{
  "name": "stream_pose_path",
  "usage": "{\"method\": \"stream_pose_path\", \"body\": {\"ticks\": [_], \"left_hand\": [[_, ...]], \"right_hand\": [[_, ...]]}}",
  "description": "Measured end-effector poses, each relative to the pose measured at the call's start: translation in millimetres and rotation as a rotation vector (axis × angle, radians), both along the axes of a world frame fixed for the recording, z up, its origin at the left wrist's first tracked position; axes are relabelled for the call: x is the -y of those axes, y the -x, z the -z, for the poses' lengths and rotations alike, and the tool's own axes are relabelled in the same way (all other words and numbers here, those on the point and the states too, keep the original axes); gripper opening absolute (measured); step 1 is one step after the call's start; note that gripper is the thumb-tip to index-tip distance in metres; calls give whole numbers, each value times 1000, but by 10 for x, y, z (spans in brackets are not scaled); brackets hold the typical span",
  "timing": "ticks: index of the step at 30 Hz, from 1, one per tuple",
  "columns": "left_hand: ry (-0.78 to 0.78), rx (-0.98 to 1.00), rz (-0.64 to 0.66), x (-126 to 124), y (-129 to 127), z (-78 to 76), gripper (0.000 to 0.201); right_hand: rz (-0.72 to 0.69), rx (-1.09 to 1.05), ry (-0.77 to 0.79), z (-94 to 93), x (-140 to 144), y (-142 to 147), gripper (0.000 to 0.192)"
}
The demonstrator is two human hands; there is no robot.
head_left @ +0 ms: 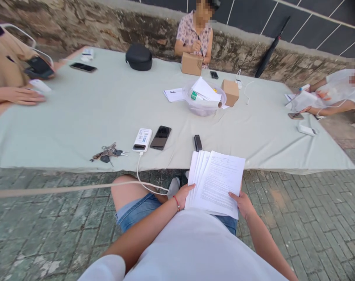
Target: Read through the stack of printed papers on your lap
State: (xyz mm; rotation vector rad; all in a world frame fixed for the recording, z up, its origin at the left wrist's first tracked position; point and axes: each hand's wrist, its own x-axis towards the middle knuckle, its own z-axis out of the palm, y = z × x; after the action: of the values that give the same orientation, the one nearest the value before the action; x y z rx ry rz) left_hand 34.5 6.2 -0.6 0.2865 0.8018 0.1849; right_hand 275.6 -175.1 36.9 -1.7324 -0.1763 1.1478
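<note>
Both grips, left hand (184,194) and right hand (244,203), pinch the fanned stack of printed sheets (216,183) only at its near edges, so loose upper pages could slide off.

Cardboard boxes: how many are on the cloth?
2. One cardboard box stands at the far edge, under a seated person's hands. The other box stands right of the clear bowl. More may be hidden.

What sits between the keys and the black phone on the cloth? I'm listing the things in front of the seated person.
In the head view, a white power bank lies between the keys and the black phone, its cable trailing off the cloth.
</note>
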Motion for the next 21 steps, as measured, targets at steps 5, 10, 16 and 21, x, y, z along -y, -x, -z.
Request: {"method": "stream_pose_path", "body": {"ticks": [5, 10, 16, 21], "left_hand": [[-62, -63, -7, 23, 4, 46, 45], [-54, -67, -14, 16, -11, 23, 50], [-47, -70, -22, 31, -23, -29, 52], [-34, -70, -37, 22, -11, 10, 56]], "right_hand": [[-32, 105, 72, 34, 71, -109, 44], [49, 223, 123, 52, 269, -320, 46], [126, 264, 105, -69, 479, -626, 48], [156, 205, 110, -210, 444, -634, 50]]}}
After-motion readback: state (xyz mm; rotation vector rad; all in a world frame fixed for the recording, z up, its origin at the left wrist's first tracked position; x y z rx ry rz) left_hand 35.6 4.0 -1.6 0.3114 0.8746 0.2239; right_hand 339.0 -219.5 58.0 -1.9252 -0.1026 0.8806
